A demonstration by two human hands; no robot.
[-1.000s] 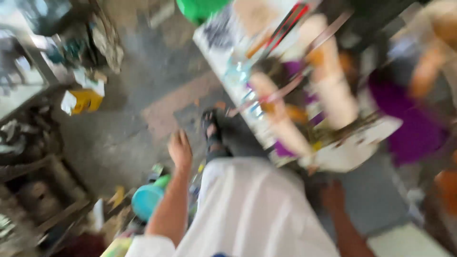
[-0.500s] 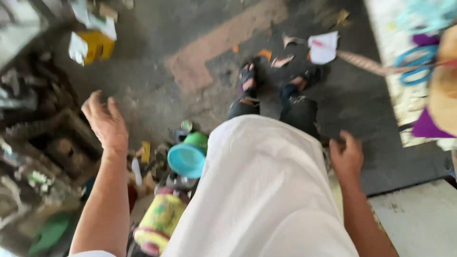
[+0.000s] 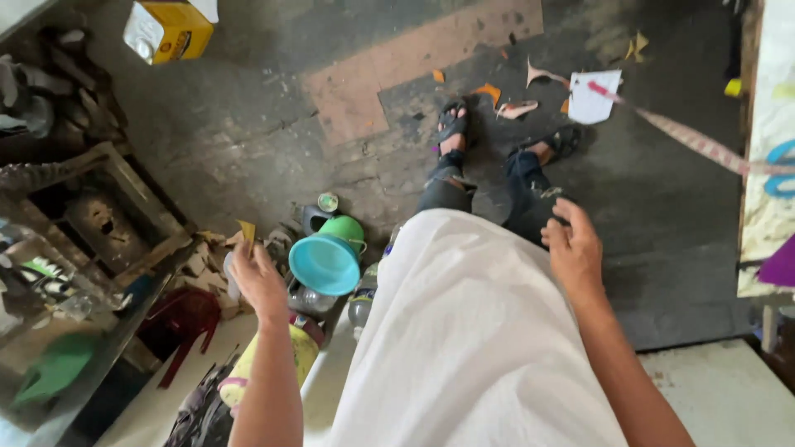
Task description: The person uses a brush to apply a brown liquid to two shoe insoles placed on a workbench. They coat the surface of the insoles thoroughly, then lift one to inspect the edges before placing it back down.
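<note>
I look straight down at my white shirt, dark jeans and sandalled feet on a grey concrete floor. My left hand [image 3: 257,280] is raised at my left side and pinches a small yellow scrap [image 3: 247,232] between its fingers. Just right of it sit a turquoise funnel [image 3: 325,263] and a green cup [image 3: 346,229]. My right hand [image 3: 573,248] hangs by my right hip with fingers loosely curled and nothing in it.
Paper scraps and a white sheet [image 3: 593,96] lie by my feet. A striped tape [image 3: 704,147] runs to a table edge [image 3: 758,199] at right. A yellow carton [image 3: 170,29] sits top left. Cluttered shelving [image 3: 91,240] and a red stool [image 3: 180,324] stand at left.
The camera has tilted from the table down to the floor and steadied. My left hand has closed from spread fingers onto the yellow scrap. My right hand moved up beside my hip.
</note>
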